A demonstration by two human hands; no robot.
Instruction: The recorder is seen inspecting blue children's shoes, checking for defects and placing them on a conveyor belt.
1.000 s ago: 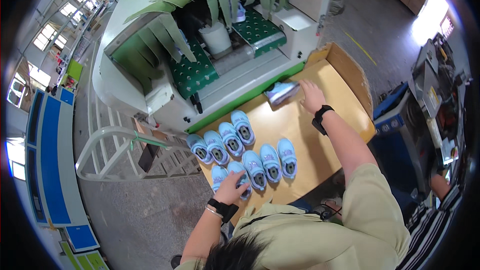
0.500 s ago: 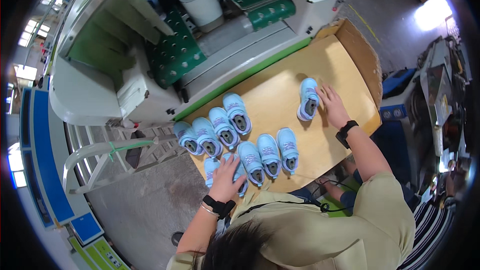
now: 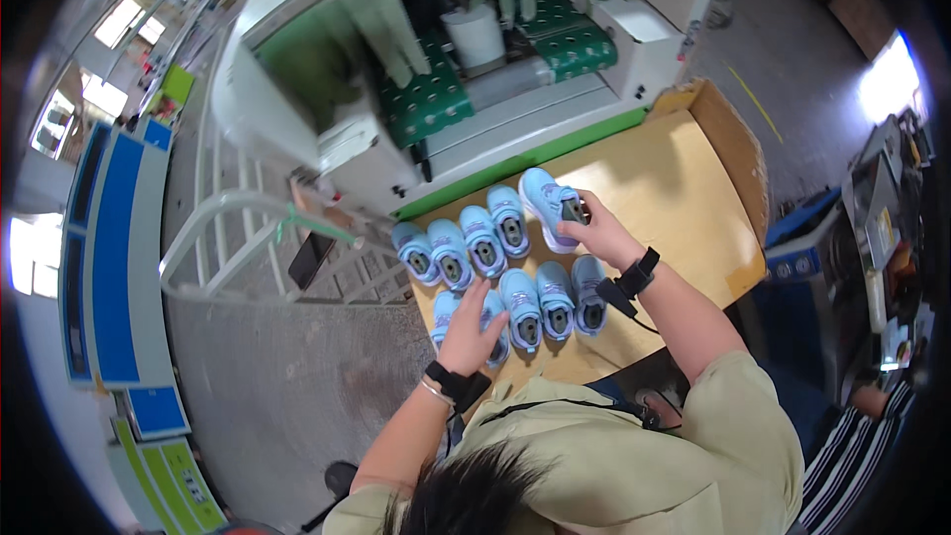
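One light-blue shoe point(image 3: 544, 200), pale-soled with a dark insert point(image 3: 572, 209), is clamped in the right hand point(image 3: 603, 234) beside the back-row shoes point(image 3: 481, 238), while the left hand point(image 3: 470, 332), fingers apart, covers part of the front-row shoes point(image 3: 519, 297).

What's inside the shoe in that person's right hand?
Inside the light-blue shoe, a dark grey insert shows in the opening. Whatever lies toward the toe is hidden by the upper, and the right hand covers part of the heel.

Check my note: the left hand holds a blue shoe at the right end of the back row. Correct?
Not the left hand: in the head view, the right hand holds the blue shoe at the right end of the back row.
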